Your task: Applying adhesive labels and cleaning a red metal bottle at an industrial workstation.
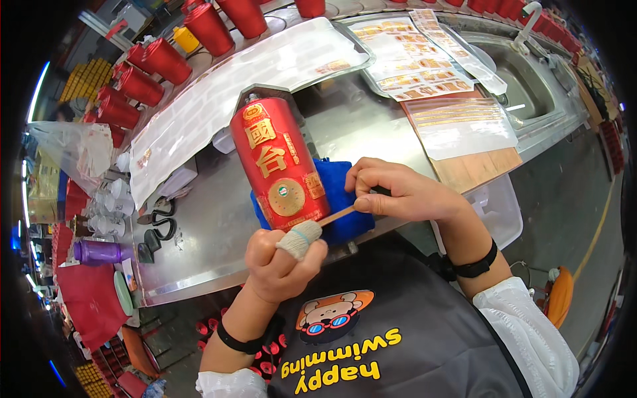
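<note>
A red bottle (270, 159) with gold lettering and a round gold emblem lies on its side, its far end at a dark metal holder (292, 94). A blue cloth (336, 176) is bunched under its near end. My left hand (282, 268) is closed at that end, a knitted finger cover (300, 240) on one finger. Between my hands runs a thin gold strip (338, 215), its left end hidden at the covered finger. My right hand (401, 192) pinches the other end between thumb and finger.
White label sheets (225, 86) spread along the far side. Gold-printed label sheets (415, 56) and more gold strips (454, 116) lie at right, near a sink (524, 79). Red bottles (166, 61) line the back left. Black scissors (158, 225) and a purple container (99, 251) sit at left.
</note>
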{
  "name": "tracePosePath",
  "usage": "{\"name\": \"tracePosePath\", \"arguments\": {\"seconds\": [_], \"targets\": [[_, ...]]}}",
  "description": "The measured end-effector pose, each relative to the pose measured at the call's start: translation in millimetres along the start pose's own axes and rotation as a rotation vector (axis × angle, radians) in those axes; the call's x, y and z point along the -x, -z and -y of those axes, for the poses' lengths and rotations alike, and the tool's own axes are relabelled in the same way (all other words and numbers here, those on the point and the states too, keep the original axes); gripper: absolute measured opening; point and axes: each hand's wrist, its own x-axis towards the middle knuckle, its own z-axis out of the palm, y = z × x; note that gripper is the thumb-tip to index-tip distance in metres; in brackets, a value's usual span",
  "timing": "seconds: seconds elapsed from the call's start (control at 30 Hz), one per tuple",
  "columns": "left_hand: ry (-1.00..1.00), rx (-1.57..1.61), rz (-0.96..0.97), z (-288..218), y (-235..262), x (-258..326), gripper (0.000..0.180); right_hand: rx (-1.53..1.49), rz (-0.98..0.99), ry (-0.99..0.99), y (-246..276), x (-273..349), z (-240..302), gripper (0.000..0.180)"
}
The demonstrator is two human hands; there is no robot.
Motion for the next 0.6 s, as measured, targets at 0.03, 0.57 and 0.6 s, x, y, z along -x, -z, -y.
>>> {"name": "tracePosePath", "arguments": {"seconds": [0.03, 0.57, 0.6], "targets": [[-0.033, -0.028, 0.033, -0.7, 0.1, -2.6, 0.032, 0.001, -0.004, -0.002, 0.4, 0.8, 0.4, 0.025], [0.068, 0.065, -0.079, 3.5, -5.7, 13.9, 0.026, -0.007, -0.007, 0.004, 0.7, -0.4, 5.4, 0.025], [0.066, 0.066, -0.078, 2.8, -7.6, 18.7, 0.026, -0.007, -0.009, 0.004, 0.1, -1.6, 5.5, 0.025]]}}
